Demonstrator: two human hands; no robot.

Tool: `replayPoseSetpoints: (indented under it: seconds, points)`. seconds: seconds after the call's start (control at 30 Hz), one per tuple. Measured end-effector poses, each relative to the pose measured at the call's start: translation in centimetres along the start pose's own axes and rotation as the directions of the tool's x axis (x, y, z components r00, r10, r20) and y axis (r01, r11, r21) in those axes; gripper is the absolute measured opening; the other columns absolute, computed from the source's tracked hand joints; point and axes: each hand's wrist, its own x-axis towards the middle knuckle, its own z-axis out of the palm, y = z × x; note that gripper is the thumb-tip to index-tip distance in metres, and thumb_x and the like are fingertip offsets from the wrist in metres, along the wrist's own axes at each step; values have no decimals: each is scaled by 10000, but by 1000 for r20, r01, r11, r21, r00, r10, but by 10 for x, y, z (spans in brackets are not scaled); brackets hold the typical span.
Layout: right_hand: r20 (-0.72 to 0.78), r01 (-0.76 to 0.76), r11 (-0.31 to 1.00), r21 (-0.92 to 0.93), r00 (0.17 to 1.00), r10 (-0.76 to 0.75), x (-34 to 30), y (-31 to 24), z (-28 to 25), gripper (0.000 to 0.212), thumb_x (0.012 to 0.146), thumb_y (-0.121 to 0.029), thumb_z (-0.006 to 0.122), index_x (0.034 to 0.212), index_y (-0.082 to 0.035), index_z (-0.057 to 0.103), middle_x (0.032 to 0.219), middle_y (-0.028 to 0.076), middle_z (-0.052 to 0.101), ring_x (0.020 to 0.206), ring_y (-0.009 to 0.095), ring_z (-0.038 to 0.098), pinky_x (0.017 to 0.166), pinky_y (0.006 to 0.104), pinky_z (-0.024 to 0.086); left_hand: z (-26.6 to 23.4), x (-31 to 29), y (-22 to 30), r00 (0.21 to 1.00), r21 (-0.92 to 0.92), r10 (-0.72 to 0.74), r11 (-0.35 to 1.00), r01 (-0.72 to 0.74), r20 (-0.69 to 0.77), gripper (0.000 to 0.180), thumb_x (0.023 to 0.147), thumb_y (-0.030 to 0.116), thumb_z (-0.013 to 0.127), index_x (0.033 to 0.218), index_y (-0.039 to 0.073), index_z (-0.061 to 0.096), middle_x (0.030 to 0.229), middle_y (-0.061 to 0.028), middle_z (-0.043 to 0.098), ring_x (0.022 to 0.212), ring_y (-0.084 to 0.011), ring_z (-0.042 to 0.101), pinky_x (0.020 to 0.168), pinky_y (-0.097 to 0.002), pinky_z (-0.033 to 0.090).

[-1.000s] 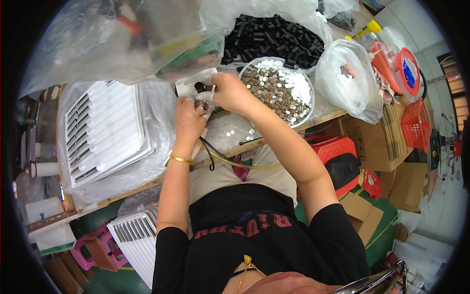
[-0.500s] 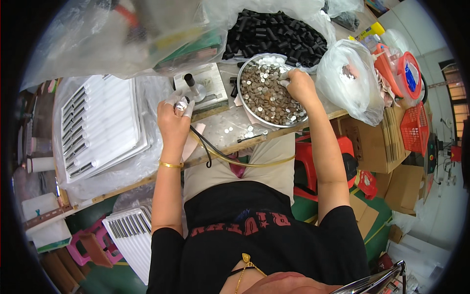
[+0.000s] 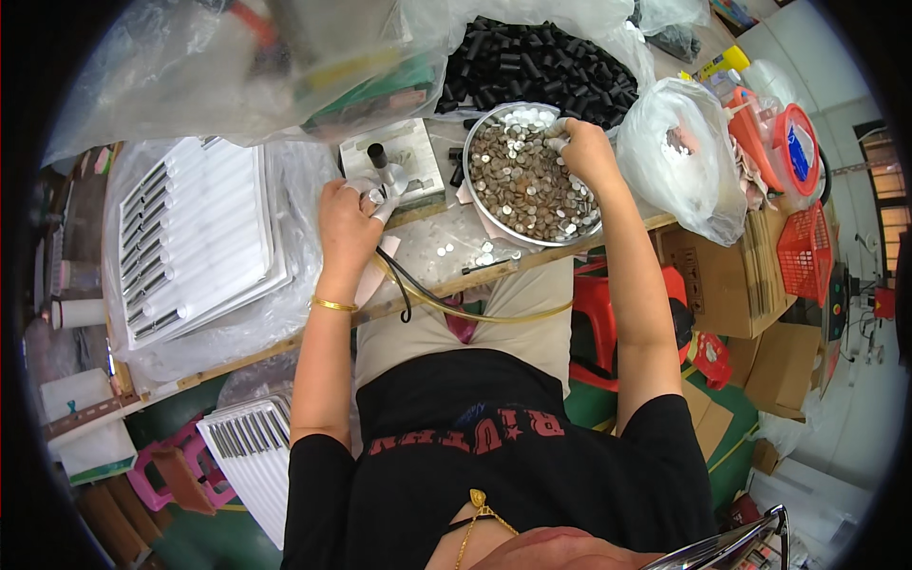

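My left hand [image 3: 350,220] has its fingers curled beside a small fixture, with pale finger covers on some fingertips. A small shiny silver piece [image 3: 376,197] shows between its thumb and fingers. Just beyond it a black tube [image 3: 378,156] stands upright on the fixture's pale metal base [image 3: 414,159]. My right hand [image 3: 584,154] reaches over the far right rim of a round metal bowl [image 3: 472,190] filled with small silvery discs [image 3: 532,180]. Its covered fingertips are pinched together above the discs; whether they hold one is too small to make out.
A heap of black tubes [image 3: 537,71] lies in plastic behind the bowl. White trays [image 3: 209,228] with dark rods stand at left, a clear plastic bag [image 3: 676,157] at right. Loose white discs [image 3: 486,255] and a hose [image 3: 475,314] are near the table's front edge.
My left hand has shifted slightly right and closer to the fixture, turning its back upward. My right hand has moved a little farther away, up toward the bowl's far rim.
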Motion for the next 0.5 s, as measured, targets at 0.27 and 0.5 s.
replayPoseSetpoints:
  seconds: [0.27, 0.5]
  points:
    - [128, 52, 970, -237, 992, -22, 4, -8, 0, 200, 741, -94, 652, 928, -69, 718, 857, 197, 674, 809, 340, 654, 752, 399, 501, -11, -11, 6, 981, -61, 46, 996, -58, -187, 278, 675, 102, 792, 862, 23, 602, 1068, -128, 649, 1007, -321, 528, 855, -397, 438]
    - [74, 223, 879, -422, 974, -212, 3, -8, 15, 122, 718, -24, 542, 753, -15, 658, 835, 182, 656, 837, 367, 645, 732, 440, 516, -8, -8, 1, 981, -70, 79, 993, -93, -177, 208, 663, 56, 745, 810, 9, 605, 982, -163, 644, 994, -371, 516, 873, -419, 440]
